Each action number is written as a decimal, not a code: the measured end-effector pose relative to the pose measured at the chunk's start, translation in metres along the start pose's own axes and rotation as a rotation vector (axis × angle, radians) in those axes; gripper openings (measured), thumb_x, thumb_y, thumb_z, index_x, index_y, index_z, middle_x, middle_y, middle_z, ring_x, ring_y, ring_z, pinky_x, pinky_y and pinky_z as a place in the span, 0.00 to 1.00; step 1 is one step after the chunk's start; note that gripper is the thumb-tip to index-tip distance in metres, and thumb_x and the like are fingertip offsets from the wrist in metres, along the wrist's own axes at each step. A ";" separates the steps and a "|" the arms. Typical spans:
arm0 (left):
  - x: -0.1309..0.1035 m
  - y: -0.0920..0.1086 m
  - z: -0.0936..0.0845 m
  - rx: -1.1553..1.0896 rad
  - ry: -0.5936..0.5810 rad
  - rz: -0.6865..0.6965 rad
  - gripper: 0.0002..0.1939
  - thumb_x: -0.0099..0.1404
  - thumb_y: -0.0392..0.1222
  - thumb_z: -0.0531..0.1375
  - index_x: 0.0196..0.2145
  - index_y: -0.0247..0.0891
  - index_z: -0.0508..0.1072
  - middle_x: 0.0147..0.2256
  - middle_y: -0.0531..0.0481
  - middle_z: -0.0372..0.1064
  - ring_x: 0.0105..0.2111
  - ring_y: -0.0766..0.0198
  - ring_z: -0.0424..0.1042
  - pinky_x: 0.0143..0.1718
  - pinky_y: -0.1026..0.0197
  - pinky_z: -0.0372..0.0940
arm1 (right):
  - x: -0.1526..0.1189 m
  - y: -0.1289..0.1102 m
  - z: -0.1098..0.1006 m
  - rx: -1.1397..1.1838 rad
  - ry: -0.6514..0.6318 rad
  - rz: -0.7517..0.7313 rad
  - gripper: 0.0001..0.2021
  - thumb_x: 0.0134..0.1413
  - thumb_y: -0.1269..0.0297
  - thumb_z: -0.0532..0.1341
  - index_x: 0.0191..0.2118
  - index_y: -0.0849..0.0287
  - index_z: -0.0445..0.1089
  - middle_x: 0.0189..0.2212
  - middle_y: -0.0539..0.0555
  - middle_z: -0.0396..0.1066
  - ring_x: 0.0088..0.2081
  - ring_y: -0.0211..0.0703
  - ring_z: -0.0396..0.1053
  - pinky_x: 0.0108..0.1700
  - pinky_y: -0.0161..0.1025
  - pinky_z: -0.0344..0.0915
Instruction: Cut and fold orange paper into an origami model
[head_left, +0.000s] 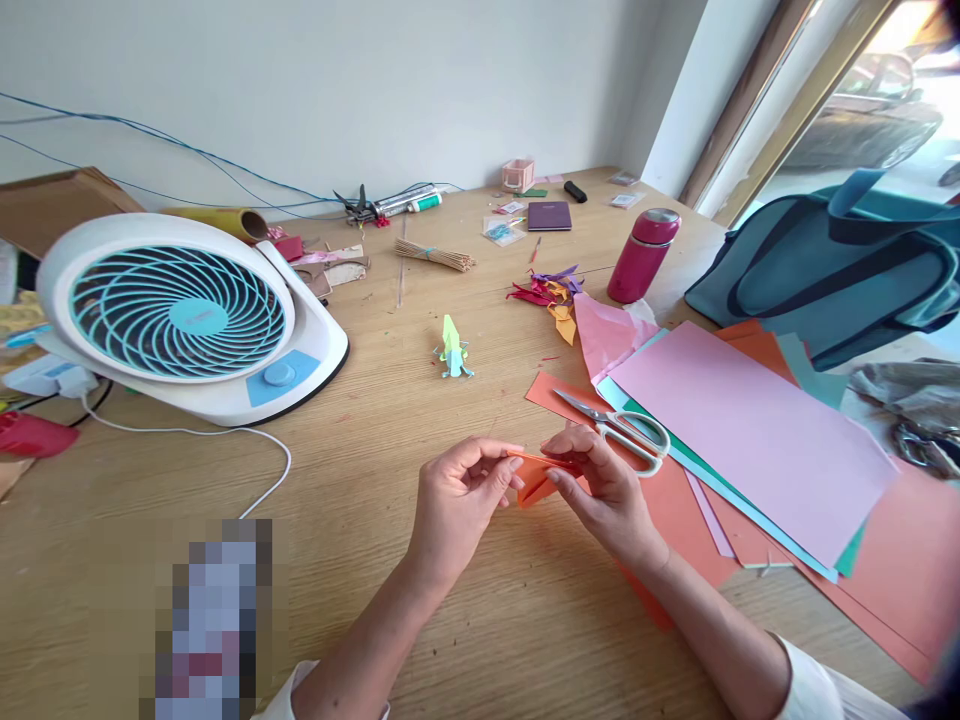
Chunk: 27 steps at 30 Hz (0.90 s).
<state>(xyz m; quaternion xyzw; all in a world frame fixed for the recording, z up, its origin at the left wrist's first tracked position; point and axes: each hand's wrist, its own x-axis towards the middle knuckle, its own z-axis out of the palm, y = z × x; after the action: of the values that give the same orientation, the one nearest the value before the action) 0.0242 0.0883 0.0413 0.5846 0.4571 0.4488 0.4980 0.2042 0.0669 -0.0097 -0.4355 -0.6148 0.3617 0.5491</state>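
Observation:
A small folded piece of orange paper (534,482) is held between my two hands above the wooden table. My left hand (466,495) pinches its left end between thumb and fingers. On the other end, my right hand (600,495) grips it the same way. Creases and a pocket-like fold show on the side facing me; parts of the paper are hidden by my fingers. White-handled scissors (637,440) lie just beyond my right hand on orange sheets. Farther off, a green and light-blue folded paper figure (452,352) stands on the table.
A white fan (307,330) stands at the left with its cable. Coloured sheets, with a pink sheet (750,430) on top, spread on the right. Behind them are a magenta flask (643,256), a teal bag (832,260) and several folded paper pieces (551,290). A stick bundle (435,254) lies farther back.

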 end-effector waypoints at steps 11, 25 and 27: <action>0.002 -0.007 -0.001 -0.131 -0.056 -0.118 0.08 0.62 0.44 0.65 0.33 0.36 0.79 0.23 0.55 0.68 0.20 0.74 0.61 0.19 0.71 0.59 | 0.001 -0.007 -0.001 0.047 -0.030 0.102 0.06 0.63 0.61 0.62 0.35 0.56 0.70 0.31 0.51 0.67 0.34 0.41 0.65 0.35 0.40 0.63; 0.002 -0.008 0.002 -0.117 -0.027 -0.142 0.09 0.60 0.45 0.66 0.32 0.36 0.77 0.21 0.56 0.63 0.20 0.73 0.57 0.19 0.70 0.54 | 0.000 -0.006 0.002 0.080 0.026 0.114 0.09 0.61 0.60 0.63 0.31 0.55 0.68 0.29 0.51 0.67 0.32 0.41 0.64 0.34 0.39 0.62; 0.002 -0.008 0.002 -0.101 -0.029 -0.130 0.09 0.61 0.46 0.66 0.31 0.36 0.77 0.21 0.56 0.63 0.20 0.73 0.57 0.19 0.70 0.54 | -0.001 -0.006 0.001 0.080 0.027 0.122 0.09 0.61 0.61 0.63 0.31 0.56 0.68 0.28 0.51 0.67 0.32 0.41 0.64 0.33 0.39 0.62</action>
<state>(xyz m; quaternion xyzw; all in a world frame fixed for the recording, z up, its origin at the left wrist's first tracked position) 0.0257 0.0904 0.0333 0.5342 0.4635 0.4295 0.5615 0.2021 0.0643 -0.0046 -0.4547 -0.5645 0.4130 0.5514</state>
